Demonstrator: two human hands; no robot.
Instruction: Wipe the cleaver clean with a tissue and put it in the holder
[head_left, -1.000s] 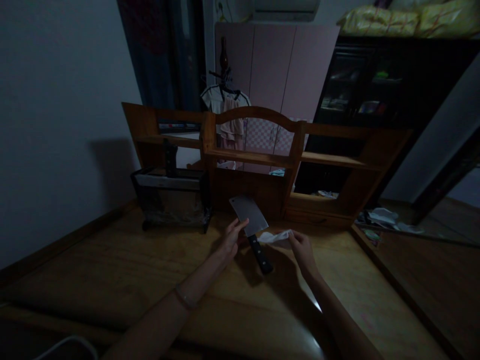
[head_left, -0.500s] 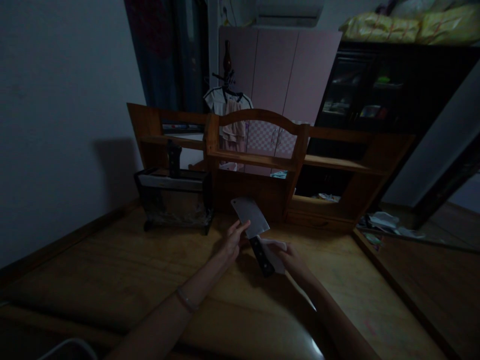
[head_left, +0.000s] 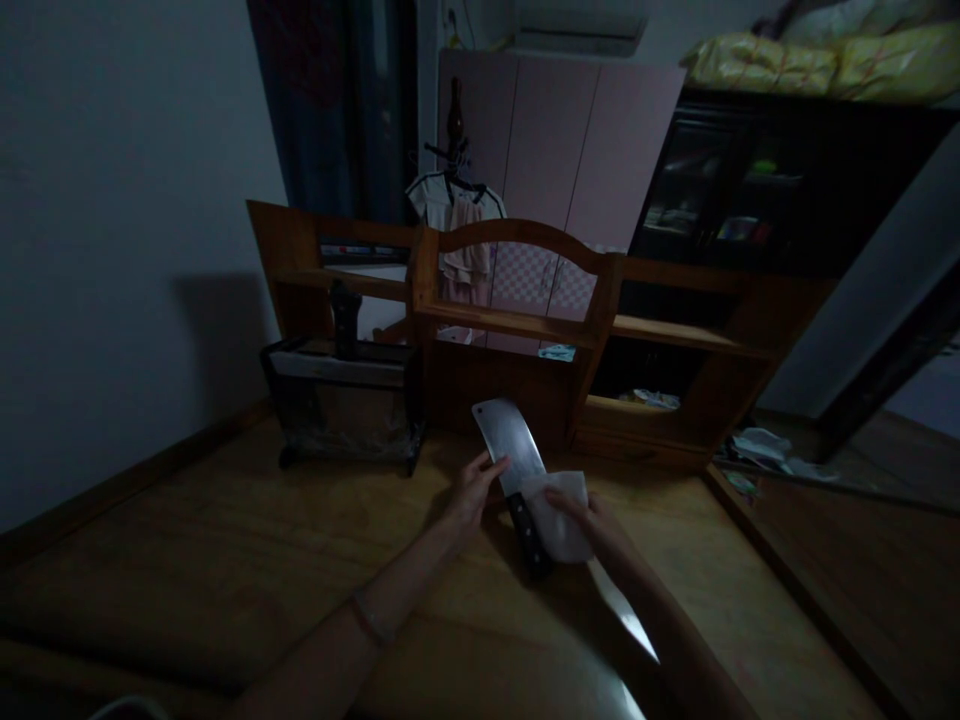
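A cleaver (head_left: 512, 447) with a broad steel blade and a black handle is held over the wooden desk (head_left: 225, 560), blade pointing up and away. My left hand (head_left: 472, 487) pinches the blade's lower left edge near the handle. My right hand (head_left: 592, 520) holds a white cloth (head_left: 559, 512) pressed against the cleaver where blade meets handle. The cloth covers part of the handle's right side.
A dark knife rack (head_left: 341, 400) stands at the back left of the desk. Behind the hands rises a wooden shelf unit (head_left: 525, 320) with small items. Clothes hang on a stand (head_left: 454, 210) before pink wardrobes. A dark cabinet (head_left: 750, 190) is at the right.
My right hand has brought the white cloth from beside the cleaver onto its blade and handle. My left hand has kept its pinch on the blade, which has shifted slightly right.
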